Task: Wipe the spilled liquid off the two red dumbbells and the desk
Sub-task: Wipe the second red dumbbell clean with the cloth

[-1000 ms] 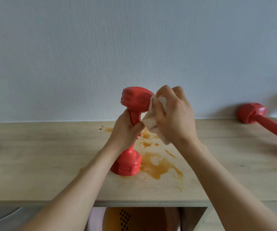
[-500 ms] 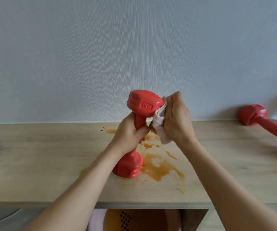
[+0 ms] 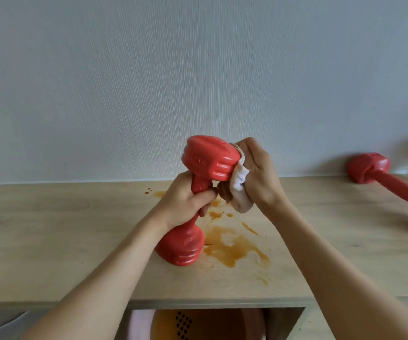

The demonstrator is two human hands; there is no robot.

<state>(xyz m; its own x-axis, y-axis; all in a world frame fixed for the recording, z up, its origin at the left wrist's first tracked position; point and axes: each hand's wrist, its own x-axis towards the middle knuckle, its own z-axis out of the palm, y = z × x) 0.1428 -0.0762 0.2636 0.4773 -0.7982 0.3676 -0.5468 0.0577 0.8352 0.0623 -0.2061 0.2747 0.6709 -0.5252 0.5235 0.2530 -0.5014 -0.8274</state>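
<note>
The near red dumbbell (image 3: 193, 207) stands tilted on the desk (image 3: 75, 241) beside the orange spill (image 3: 232, 249), its handle grasped by the left hand (image 3: 185, 202), while the right hand (image 3: 254, 175) presses a clutched white cloth (image 3: 239, 187) against its upper head, the second dumbbell (image 3: 392, 190) lying far right.

Bare desk (image 3: 75, 241) lies open leftward; second dumbbell (image 3: 392, 185) blocks the far right.

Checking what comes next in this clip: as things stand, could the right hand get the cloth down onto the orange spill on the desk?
Probably yes. The right hand grips the cloth against the upright dumbbell, and the spill lies bare on the desk just below, nothing between.
</note>
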